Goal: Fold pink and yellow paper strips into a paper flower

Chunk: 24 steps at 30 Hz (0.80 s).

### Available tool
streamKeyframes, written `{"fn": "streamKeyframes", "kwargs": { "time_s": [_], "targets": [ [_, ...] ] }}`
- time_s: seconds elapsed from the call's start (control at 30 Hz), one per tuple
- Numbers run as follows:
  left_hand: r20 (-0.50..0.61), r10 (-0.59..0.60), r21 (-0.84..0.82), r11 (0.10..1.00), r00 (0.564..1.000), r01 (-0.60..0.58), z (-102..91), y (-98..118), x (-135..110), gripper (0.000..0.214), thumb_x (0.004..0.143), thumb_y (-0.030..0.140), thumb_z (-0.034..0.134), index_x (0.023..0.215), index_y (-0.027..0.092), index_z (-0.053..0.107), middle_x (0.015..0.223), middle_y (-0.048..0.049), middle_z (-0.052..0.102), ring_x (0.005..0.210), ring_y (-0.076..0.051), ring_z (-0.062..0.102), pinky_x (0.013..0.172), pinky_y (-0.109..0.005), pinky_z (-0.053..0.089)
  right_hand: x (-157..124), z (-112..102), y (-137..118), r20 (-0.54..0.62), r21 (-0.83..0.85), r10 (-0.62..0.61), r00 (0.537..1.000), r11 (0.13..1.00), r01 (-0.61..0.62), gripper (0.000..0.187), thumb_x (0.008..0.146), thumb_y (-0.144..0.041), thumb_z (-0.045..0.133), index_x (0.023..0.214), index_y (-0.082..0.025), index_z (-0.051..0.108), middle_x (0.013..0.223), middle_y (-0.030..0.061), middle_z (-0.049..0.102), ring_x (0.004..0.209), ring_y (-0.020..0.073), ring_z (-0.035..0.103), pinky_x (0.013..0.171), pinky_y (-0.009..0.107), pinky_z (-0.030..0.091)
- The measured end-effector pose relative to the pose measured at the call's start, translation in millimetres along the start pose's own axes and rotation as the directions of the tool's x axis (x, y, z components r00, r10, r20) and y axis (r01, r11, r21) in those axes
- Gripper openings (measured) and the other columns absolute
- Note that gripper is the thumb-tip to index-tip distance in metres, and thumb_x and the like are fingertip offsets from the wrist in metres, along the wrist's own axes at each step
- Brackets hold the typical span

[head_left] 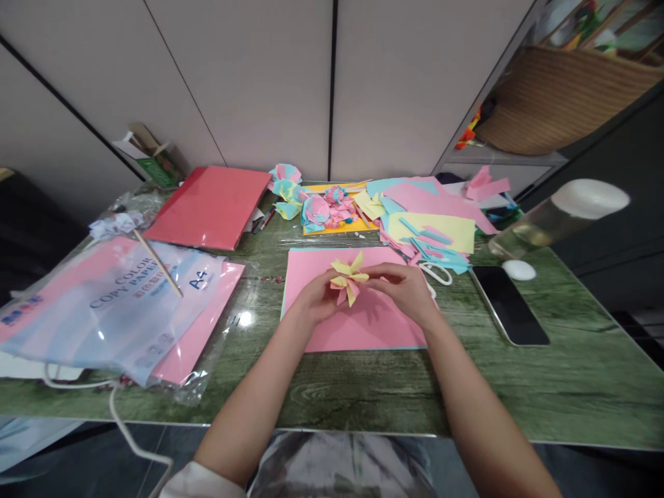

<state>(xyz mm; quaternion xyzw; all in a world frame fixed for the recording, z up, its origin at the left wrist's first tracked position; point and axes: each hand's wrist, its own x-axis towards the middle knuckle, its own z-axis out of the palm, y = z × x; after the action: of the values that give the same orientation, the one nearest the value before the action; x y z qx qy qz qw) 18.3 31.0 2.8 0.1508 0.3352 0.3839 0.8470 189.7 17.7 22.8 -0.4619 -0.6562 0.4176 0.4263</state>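
My left hand (317, 296) and my right hand (403, 285) meet over a pink paper sheet (357, 326) lying on the green table (363, 394). Between them is a small folded paper flower (348, 278) of yellow and pink strips. The left hand's fingers are closed on its base. My right hand pinches it from the right side, fingers curled together. Scissors with white handles (436, 272) lie just behind my right hand, mostly hidden.
A plastic pack of coloured A4 paper (111, 304) with a wooden stick (157, 261) lies left; a red folder (212, 205) behind it. Finished paper flowers (316, 204) and cut paper scraps (430, 225) sit at the back. A phone (511, 304), bottle (555, 218) and white cap (519, 270) are right.
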Motion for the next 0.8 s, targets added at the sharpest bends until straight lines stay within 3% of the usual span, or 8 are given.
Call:
{"fn": "streamKeyframes", "kwargs": {
  "time_s": [0.13,0.27,0.33,0.4,0.5,0.57,0.7,0.8],
  "targets": [
    [0.013,-0.033,-0.012,0.999,0.999,0.033,0.0,-1.6,-2.5,0.009,0.067,0.015,0.058,0.076,0.014,0.058,0.067,-0.0042,0.06,0.053,-0.011,0.055,0.052,-0.023,0.045,-2.0,-5.4,-4.9,0.093,0.088,-0.011,0.996,0.996,0.003,0.02,0.068,-0.029,0.067,0.086,-0.023,0.07,0.082,0.0029,0.069,0.076,0.0164,0.062,0.073,0.03,0.049],
    [0.05,-0.038,-0.007,0.999,0.998,0.039,2.2,-2.0,-5.1,0.012,0.065,0.013,0.058,0.078,0.012,0.059,0.069,-0.0062,0.061,0.055,-0.012,0.056,0.052,-0.023,0.046,-3.2,-6.3,-9.0,0.106,0.112,-0.025,0.994,0.994,0.013,0.016,0.068,-0.029,0.068,0.082,-0.022,0.07,0.08,0.0028,0.068,0.074,0.016,0.061,0.07,0.029,0.048],
    [0.06,-0.015,-0.007,1.0,0.998,0.015,3.7,-1.8,-5.4,0.013,0.065,0.014,0.058,0.078,0.011,0.06,0.07,-0.0068,0.061,0.056,-0.013,0.057,0.053,-0.024,0.047,-4.0,-3.4,-9.9,0.052,0.076,-0.036,0.998,0.997,0.032,0.015,0.069,-0.028,0.067,0.082,-0.022,0.069,0.08,0.0024,0.068,0.073,0.0154,0.061,0.069,0.029,0.048],
    [0.064,0.039,-0.012,0.999,0.997,-0.038,5.2,-2.4,-4.5,0.014,0.066,0.014,0.058,0.079,0.012,0.06,0.071,-0.0063,0.062,0.058,-0.012,0.057,0.054,-0.023,0.046,-5.3,2.1,-9.4,-0.078,-0.005,-0.075,0.994,0.997,0.075,0.015,0.071,-0.026,0.065,0.085,-0.022,0.067,0.08,0.0021,0.067,0.073,0.0148,0.061,0.07,0.029,0.048],
    [0.052,0.153,-0.016,0.988,0.987,-0.152,8.1,-5.2,-1.8,0.013,0.066,0.014,0.059,0.079,0.014,0.059,0.071,-0.0033,0.062,0.057,-0.01,0.056,0.052,-0.02,0.044,-7.8,13.1,-5.4,-0.266,-0.185,-0.227,0.937,0.966,0.182,0.013,0.073,-0.021,0.06,0.086,-0.021,0.062,0.082,0.0028,0.065,0.075,0.0148,0.059,0.074,0.03,0.048],
    [0.032,0.227,-0.008,0.974,0.973,-0.227,10.6,-7.8,-0.4,0.014,0.065,0.013,0.06,0.079,0.015,0.058,0.072,-0.0019,0.062,0.059,-0.009,0.057,0.054,-0.019,0.043,-8.9,19.0,-1.6,-0.323,-0.31,-0.342,0.882,0.919,0.243,0.012,0.074,-0.018,0.058,0.085,-0.021,0.059,0.08,0.0023,0.063,0.073,0.0147,0.059,0.071,0.03,0.048],
    [-0.007,0.328,0.031,0.944,0.945,-0.328,14.5,-11.2,0.3,0.021,0.061,0.01,0.064,0.08,0.014,0.056,0.076,-0.0024,0.065,0.065,-0.011,0.06,0.06,-0.02,0.044,-9.2,21.8,3.5,-0.308,-0.552,-0.59,0.747,0.75,0.364,0.011,0.072,-0.012,0.057,0.078,-0.021,0.056,0.067,-0.0007,0.059,0.064,0.0136,0.055,0.063,0.029,0.046],
    [-0.029,0.383,0.054,0.923,0.923,-0.381,15.5,-10.9,-0.4,0.028,0.058,0.008,0.066,0.081,0.016,0.054,0.077,-0.0018,0.066,0.069,-0.011,0.061,0.063,-0.021,0.043,-9.4,19.4,2.7,-0.295,-0.615,-0.591,0.751,0.719,0.324,0.009,0.072,-0.013,0.058,0.074,-0.021,0.055,0.063,-0.0019,0.058,0.06,0.0126,0.054,0.06,0.027,0.045]
  ]
}}
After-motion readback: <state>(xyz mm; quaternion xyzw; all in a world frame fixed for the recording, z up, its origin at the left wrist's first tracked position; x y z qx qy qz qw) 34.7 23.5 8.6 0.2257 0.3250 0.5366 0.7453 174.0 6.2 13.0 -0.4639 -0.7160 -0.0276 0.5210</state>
